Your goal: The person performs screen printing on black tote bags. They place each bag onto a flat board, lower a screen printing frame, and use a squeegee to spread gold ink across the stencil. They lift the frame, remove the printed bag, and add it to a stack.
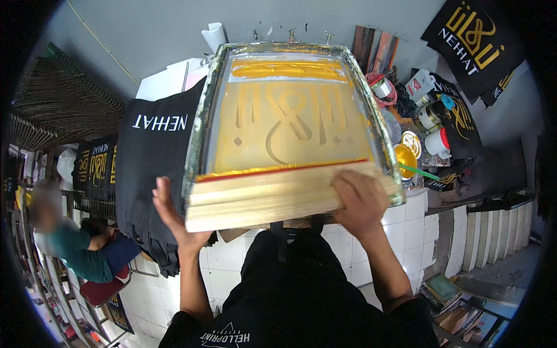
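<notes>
A wide wooden squeegee with a red blade lies across the near end of a screen-printing frame. Gold ink lines its blade. My right hand grips the squeegee near its right end, fingers curled over the wood and slightly blurred. At the left end, my left hand has its fingers stretched up and apart; its palm is by the squeegee's lower corner, and whether it touches is unclear. The mesh shows a flowing script design under a gold film. A thick band of gold ink spans its far end.
Black printed cloth is stacked left of the frame. To the right stand a gold ink bowl with a green stick, a red-lidded white tub and other containers. A person in a green top sits at far left.
</notes>
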